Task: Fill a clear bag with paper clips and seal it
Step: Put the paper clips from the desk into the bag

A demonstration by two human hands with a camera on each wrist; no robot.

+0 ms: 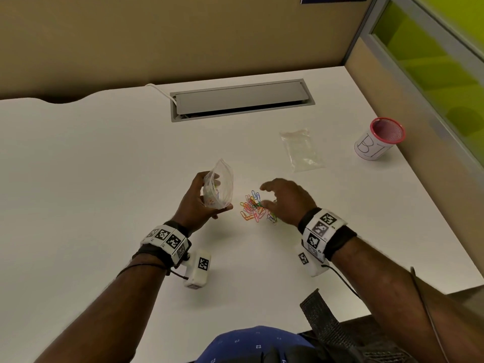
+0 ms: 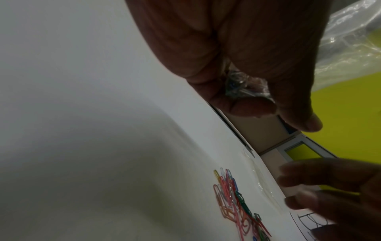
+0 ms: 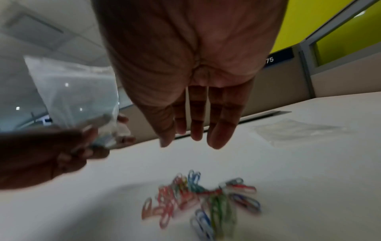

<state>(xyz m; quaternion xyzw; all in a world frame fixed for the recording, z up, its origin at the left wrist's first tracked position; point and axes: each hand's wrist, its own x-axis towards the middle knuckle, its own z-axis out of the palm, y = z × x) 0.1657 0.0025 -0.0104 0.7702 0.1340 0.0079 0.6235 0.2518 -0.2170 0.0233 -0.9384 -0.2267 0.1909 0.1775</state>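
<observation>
My left hand grips a small clear bag upright above the white desk, its mouth up; a few paper clips show inside it. A heap of coloured paper clips lies on the desk just right of that hand, also seen blurred as the clip heap in the right wrist view. My right hand hovers over the heap's right side, fingers straight and spread, holding nothing. The bag is seen to its left.
A second empty clear bag lies flat beyond the heap to the right. A white cup with a red rim stands at the far right by the partition. A grey cable hatch is set into the desk at the back.
</observation>
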